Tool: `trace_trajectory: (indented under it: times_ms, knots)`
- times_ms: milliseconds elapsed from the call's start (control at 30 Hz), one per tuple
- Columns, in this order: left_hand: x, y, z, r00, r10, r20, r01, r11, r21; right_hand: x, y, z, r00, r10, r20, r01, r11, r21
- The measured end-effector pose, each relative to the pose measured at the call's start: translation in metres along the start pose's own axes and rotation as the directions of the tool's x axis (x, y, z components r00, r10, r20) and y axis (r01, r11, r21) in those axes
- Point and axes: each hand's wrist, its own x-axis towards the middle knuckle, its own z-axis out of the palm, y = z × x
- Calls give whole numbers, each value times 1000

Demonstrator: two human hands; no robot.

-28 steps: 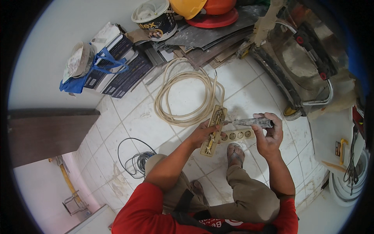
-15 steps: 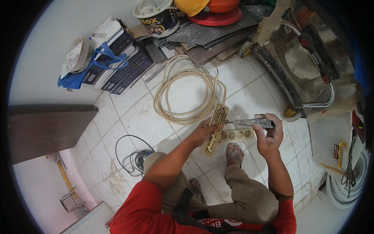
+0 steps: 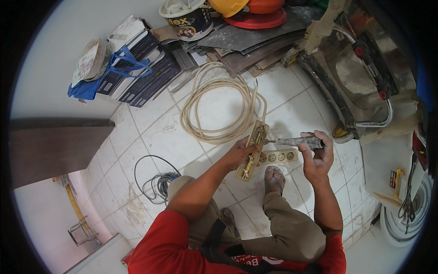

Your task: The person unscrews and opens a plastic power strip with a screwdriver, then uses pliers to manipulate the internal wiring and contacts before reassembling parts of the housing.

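Observation:
My left hand (image 3: 238, 154) is closed around the opened base of a power strip (image 3: 247, 170), its metal contacts and wiring facing up. In my right hand (image 3: 318, 157) a screwdriver (image 3: 296, 142) with a grey, dusty handle lies level, its end against the palm. The screwdriver's shaft points left and its tip reaches the inside of the base; the exact contact point is too small to make out. The strip's socket cover (image 3: 285, 156) lies face up on the floor beyond my foot. From the base's far end a beige cable (image 3: 214, 84) leads to a loose coil.
Dark boxes (image 3: 153, 77) with a blue bag (image 3: 86, 89) stand at the far left, by a paint bucket (image 3: 187, 25). Stacked planks (image 3: 255, 39) lie at the back. A tile cutter (image 3: 328, 93) stands right. A thin dark cable coil (image 3: 162, 185) lies by my left knee.
Both hands keep nearly the same pose around the power strip base and the screwdriver. My right hand and the screwdriver's handle have shifted very slightly right. The whole view has moved a little.

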Motion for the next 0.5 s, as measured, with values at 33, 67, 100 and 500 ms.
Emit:
trace_trajectory:
  times_ms: [33,67,100,500]
  knots:
    - [0,0,0,1000,-1,7,1,1000,-5,0,0,0,1000,-1,-1,1,1000,3]
    - [0,0,-1,1000,-2,14,2,1000,-10,0,1,0,1000,-2,-3,2,1000,6]
    - [0,0,-1,1000,2,17,-2,1000,-3,0,1,0,1000,-4,-5,4,1000,10]
    - [-1,-1,3,1000,21,0,-21,999,27,4,3,-2,999,26,24,-27,1000,13]
